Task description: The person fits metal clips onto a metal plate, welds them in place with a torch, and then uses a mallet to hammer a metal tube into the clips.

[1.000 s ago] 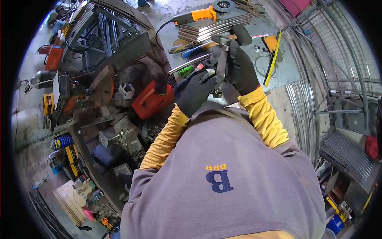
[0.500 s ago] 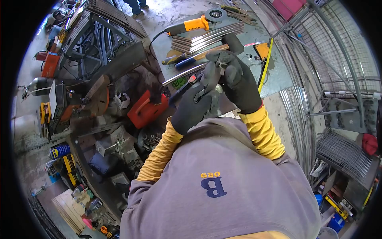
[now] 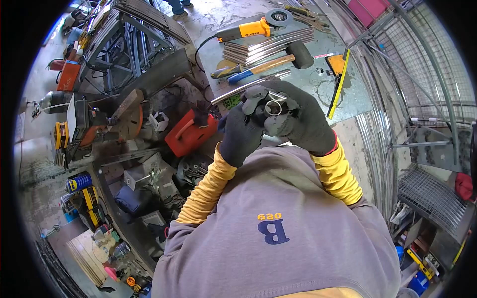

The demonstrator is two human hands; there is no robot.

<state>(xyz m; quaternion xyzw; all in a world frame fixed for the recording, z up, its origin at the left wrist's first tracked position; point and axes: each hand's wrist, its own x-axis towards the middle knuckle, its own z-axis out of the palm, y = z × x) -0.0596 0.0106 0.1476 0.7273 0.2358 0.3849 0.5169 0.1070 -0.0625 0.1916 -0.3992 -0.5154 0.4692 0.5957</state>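
Observation:
My right hand (image 3: 308, 119), in a black glove, is closed round a small shiny metal ring (image 3: 277, 97), whose round opening faces up toward me. My left hand (image 3: 242, 131), also gloved in black, is closed right beside it, its fingertips meeting the right hand's. Whatever the left fingers hold is hidden by the gloves. Just beyond the hands, a thin metal rod (image 3: 231, 93) lies at the near side of the metal-topped table (image 3: 355, 99). Past it rests a mallet (image 3: 301, 54) with a black head and a wood-and-blue handle.
An orange angle grinder (image 3: 254, 28) and several cut metal tubes (image 3: 283, 44) lie on the table. To their right is a yellow tape measure (image 3: 335, 63) with its blade out. A red case (image 3: 189, 133) stands left of my hands. Long metal bars (image 3: 367, 149) run along the right.
Both hands have come down closer to my chest and drawn together. The metal ring has turned, so its round opening now shows. The view has shifted slightly.

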